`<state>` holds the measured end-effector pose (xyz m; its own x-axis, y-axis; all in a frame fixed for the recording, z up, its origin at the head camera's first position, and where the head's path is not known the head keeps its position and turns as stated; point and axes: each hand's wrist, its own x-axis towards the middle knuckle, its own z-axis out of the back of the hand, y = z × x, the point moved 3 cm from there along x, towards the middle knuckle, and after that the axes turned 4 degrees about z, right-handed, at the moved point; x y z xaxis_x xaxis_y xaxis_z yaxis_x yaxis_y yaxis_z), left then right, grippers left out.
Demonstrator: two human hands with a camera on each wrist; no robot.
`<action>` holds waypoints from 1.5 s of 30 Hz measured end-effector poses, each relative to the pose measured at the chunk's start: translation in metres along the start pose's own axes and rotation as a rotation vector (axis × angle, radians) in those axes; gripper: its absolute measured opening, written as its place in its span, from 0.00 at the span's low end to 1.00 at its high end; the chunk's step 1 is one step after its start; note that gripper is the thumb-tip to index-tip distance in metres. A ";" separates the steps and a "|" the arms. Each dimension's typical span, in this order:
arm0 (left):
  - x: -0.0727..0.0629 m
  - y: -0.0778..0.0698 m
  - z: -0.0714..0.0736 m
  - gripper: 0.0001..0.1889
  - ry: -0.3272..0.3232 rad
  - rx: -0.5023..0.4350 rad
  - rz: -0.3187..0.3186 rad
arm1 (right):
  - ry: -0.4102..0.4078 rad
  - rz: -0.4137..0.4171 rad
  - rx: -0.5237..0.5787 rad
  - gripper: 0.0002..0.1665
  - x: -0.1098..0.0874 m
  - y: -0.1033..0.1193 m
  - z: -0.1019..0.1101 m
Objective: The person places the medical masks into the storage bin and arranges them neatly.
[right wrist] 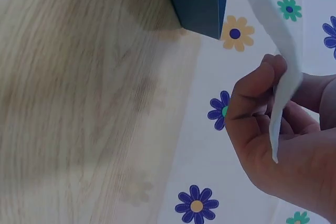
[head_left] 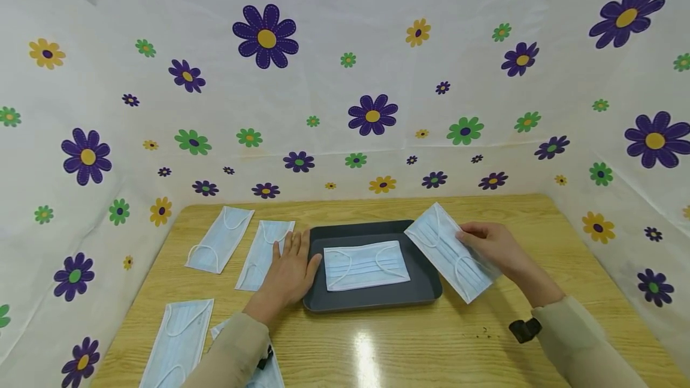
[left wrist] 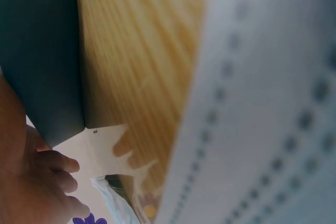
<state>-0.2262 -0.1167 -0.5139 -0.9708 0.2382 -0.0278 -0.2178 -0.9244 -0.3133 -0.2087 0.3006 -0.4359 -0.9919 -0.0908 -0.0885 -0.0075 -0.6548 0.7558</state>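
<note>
A light blue face mask [head_left: 447, 250] with white ear loops is pinched by its right edge between the thumb and fingers of my right hand [head_left: 493, 247]. It is tilted, and its upper left corner overlaps the right rim of a dark grey tray [head_left: 372, 305]. The right wrist view catches this mask [right wrist: 287, 80] edge-on, with the thumb on one side and fingers on the other. Inside the tray another face mask [head_left: 366, 265] lies flat, loops up. My left hand [head_left: 288, 274] rests with fingers extended at the tray's left rim.
On the wooden table [head_left: 345, 352], left of the tray, lie several more masks: one far left [head_left: 221, 241], one beside my left fingers [head_left: 264, 256], one at the front left [head_left: 178, 340], and one mask [head_left: 266, 373] partly under my left sleeve. A flower-printed sheet [head_left: 318, 88] surrounds the table.
</note>
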 end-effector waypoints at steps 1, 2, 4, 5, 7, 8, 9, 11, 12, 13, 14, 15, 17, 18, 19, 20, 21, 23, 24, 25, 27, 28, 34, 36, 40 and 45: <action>0.000 0.000 0.000 0.39 0.000 0.000 0.001 | 0.009 0.009 -0.004 0.27 0.002 0.002 -0.002; 0.000 0.000 0.000 0.39 0.001 0.001 0.001 | 0.019 0.018 -0.004 0.26 0.004 0.004 -0.004; 0.000 0.000 0.000 0.39 -0.002 0.001 0.001 | 0.038 0.040 -0.003 0.24 0.008 0.009 -0.007; 0.000 0.000 0.000 0.39 -0.003 0.000 0.001 | 0.046 0.050 -0.007 0.24 0.010 0.011 -0.008; 0.000 0.000 0.000 0.39 -0.007 -0.002 0.000 | 0.059 0.071 -0.021 0.23 0.014 0.016 -0.010; 0.000 0.000 0.000 0.39 -0.008 -0.003 0.000 | 0.065 0.082 -0.027 0.23 0.015 0.018 -0.012; 0.000 0.000 0.000 0.39 -0.009 -0.004 -0.001 | 0.068 0.096 -0.035 0.22 0.017 0.021 -0.013; 0.000 0.000 0.000 0.39 -0.012 -0.003 -0.002 | 0.066 0.123 -0.064 0.21 0.020 0.025 -0.015; 0.000 0.000 0.000 0.39 -0.013 -0.002 -0.002 | 0.064 0.136 -0.080 0.21 0.022 0.028 -0.016; 0.000 0.000 0.000 0.39 -0.013 -0.001 -0.002 | 0.063 0.150 -0.091 0.20 0.025 0.029 -0.018; 0.001 0.000 -0.001 0.39 -0.013 -0.001 -0.001 | 0.063 0.162 -0.097 0.20 0.027 0.031 -0.019; 0.001 0.000 -0.001 0.39 -0.014 0.000 -0.002 | 0.063 0.170 -0.104 0.19 0.030 0.032 -0.021; 0.001 0.000 -0.001 0.39 -0.014 -0.003 -0.001 | 0.068 0.179 -0.115 0.18 0.035 0.034 -0.024; 0.001 0.000 -0.001 0.39 -0.014 -0.004 -0.001 | 0.074 0.184 -0.115 0.17 0.037 0.035 -0.025; 0.002 0.000 -0.001 0.39 -0.014 -0.006 -0.001 | 0.083 0.189 -0.114 0.17 0.039 0.037 -0.027; 0.002 0.000 -0.001 0.39 -0.014 -0.009 -0.001 | 0.093 0.194 -0.116 0.17 0.041 0.038 -0.029; 0.002 0.000 -0.001 0.39 -0.014 -0.009 -0.001 | 0.108 0.201 -0.118 0.17 0.043 0.039 -0.031; 0.002 0.000 -0.001 0.39 -0.012 -0.007 -0.001 | 0.142 0.219 -0.116 0.16 0.047 0.042 -0.036; 0.002 0.000 -0.001 0.39 -0.010 -0.005 -0.001 | 0.160 0.223 -0.112 0.16 0.049 0.044 -0.039; 0.002 0.000 -0.001 0.39 -0.011 -0.008 -0.001 | 0.180 0.227 -0.105 0.17 0.050 0.046 -0.041; 0.002 -0.001 0.000 0.39 -0.008 -0.007 0.001 | 0.220 0.238 -0.091 0.17 0.053 0.049 -0.047; 0.002 -0.001 0.000 0.39 -0.005 -0.006 0.003 | 0.237 0.242 -0.082 0.17 0.055 0.051 -0.049; 0.001 -0.001 0.001 0.39 0.002 -0.005 0.005 | 0.312 0.256 -0.058 0.17 0.063 0.062 -0.065; 0.001 -0.001 0.001 0.39 0.001 -0.004 0.004 | 0.340 0.259 -0.046 0.16 0.065 0.065 -0.070; 0.001 -0.001 0.001 0.39 0.001 0.000 0.006 | 0.401 0.284 -0.034 0.15 0.070 0.070 -0.083; 0.000 -0.002 0.001 0.38 0.001 -0.006 0.010 | 0.450 0.350 -0.062 0.15 0.075 0.078 -0.100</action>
<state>-0.2256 -0.1154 -0.5128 -0.9729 0.2289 -0.0315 -0.2072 -0.9248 -0.3189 -0.2706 0.1677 -0.4489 -0.7824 -0.6117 -0.1171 0.3329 -0.5697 0.7514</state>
